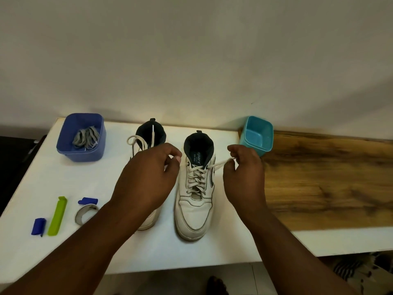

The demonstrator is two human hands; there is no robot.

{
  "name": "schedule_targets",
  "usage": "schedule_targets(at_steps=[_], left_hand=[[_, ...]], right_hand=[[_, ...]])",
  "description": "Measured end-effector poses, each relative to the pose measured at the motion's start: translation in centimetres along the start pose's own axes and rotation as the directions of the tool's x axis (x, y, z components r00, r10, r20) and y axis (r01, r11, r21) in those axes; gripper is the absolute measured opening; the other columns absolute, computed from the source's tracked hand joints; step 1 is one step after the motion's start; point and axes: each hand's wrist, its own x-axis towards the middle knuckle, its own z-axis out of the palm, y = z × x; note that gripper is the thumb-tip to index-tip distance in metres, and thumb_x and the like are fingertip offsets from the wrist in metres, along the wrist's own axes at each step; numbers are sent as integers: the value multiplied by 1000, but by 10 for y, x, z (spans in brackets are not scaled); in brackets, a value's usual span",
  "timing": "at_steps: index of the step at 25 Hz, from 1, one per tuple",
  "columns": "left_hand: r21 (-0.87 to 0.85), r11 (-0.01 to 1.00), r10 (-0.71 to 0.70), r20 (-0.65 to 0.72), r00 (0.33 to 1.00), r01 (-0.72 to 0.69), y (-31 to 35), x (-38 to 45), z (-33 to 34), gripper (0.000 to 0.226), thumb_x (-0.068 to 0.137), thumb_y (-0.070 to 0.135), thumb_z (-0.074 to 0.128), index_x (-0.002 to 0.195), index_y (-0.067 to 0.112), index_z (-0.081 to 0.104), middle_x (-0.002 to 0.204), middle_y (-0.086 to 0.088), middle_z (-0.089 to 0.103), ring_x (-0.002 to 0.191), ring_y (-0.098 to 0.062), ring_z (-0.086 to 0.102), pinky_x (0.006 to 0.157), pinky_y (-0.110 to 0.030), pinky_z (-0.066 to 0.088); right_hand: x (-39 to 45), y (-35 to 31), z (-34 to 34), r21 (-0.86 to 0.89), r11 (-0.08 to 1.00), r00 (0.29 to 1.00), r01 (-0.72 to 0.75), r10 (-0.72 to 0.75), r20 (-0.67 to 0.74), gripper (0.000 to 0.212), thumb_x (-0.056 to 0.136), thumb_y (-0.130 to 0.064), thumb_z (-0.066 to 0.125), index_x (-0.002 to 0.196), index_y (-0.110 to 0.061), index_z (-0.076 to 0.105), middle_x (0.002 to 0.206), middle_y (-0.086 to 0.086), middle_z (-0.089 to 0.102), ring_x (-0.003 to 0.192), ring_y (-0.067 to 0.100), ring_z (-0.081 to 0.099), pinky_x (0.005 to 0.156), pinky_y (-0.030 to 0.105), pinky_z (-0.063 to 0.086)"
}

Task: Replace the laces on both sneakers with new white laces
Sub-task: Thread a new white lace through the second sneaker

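- Nearest the camera, two bare forearms reach in from 6 o'clock over the white table point(63, 167), one toward each side of the right sneaker point(194, 201).
- The right sneaker stands toe toward the viewer, at the scene's middle. A white lace point(196, 177) criss-crosses it from the lowest eyelets up to the top pair, so I judge its threading finished, with only snugging and the knot left.
- The left hand point(148, 177) sits at 9 o'clock of that sneaker's collar, fingers curled and pinching what looks like the lace's left end; the end itself is mostly hidden behind the fingers.
- The right hand point(242, 173) sits at 3 o'clock of the collar, pinching the lace's right end, which runs taut from the top eyelet to the fingers.
- The left sneaker point(148, 218) lies under the left hand and wrist, just beside its mate at 9 o'clock. A pale lace loop point(137, 141) and a lace tip show at its collar; whether it is fully threaded or tied I cannot tell.
- At 8 o'clock lie small items: a green clip point(57, 216), two blue caps and a tape ring point(86, 213).
- Farther back, at 10 o'clock, a blue tub point(63, 143) holds grey laces point(86, 138), probably the old ones.
- At 2 o'clock, just behind the right hand, stands a teal tub point(266, 133), with nothing visible inside, which suggests the new laces are both out.
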Motion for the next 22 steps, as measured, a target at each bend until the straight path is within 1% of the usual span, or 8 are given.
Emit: schedule_targets(at_steps=[4,6,8,11,13,16,18,22], left_hand=[[-274,960,117,222,968,-53,31,-23,-12,5,97,37,60,95,40,64,80,13,70,72,-6,67,72,-40,58],[-383,913,260,283,923,-140,46,-38,-23,5,96,39,59,96,39,65,85,13,71,81,-7,70,75,-38,60],[-425,873,379,282,881,-240,55,-47,-32,17,93,49,53,105,43,63,90,17,70,90,-6,70,77,-28,58],[-226,920,340,53,939,-320,39,-37,-29,36,98,59,34,124,48,57,86,22,70,86,2,68,75,-24,55],[-172,948,249,-132,960,-269,16,-15,-19,32,101,45,38,122,43,62,92,21,68,92,2,65,80,-26,55],[-59,928,373,111,921,-369,-16,6,2,38,98,28,41,118,42,70,123,18,60,117,0,53,95,-29,48],[-107,920,390,333,858,-377,-26,6,14,35,101,30,44,119,42,71,125,19,60,118,0,54,98,-29,46],[-431,902,181,340,923,-19,-26,8,26,19,95,27,69,111,36,72,97,13,71,84,-4,68,77,-23,52]], right_hand=[[-6,-36,-7,169,964,961,204,-230,155,50,91,0,63,136,-21,60,132,-4,56,122,-1,51,99,9,40],[-10,-40,-19,306,879,801,366,-465,378,50,92,-7,67,136,-27,57,140,-7,55,131,5,52,109,13,39],[-23,-49,-33,391,872,607,295,-487,627,42,89,-11,64,123,-35,55,127,-14,57,119,4,59,105,15,44],[-28,-52,-29,227,759,496,611,-590,638,15,97,-19,61,107,-13,71,105,5,71,94,15,64,87,42,57],[-26,-54,-29,253,665,394,703,-660,639,22,104,-23,55,115,-14,72,109,3,72,102,18,67,89,36,55],[-29,-58,-34,299,680,351,670,-644,680,23,106,-29,50,105,-19,70,101,-2,70,96,16,64,84,37,52],[-35,-59,-34,304,680,319,667,-630,709,24,106,-30,49,92,-20,65,89,-3,65,84,14,58,76,36,49],[-30,-55,-32,323,737,353,594,-600,718,22,108,-29,49,97,-21,66,90,-6,65,81,7,54,73,31,47]])
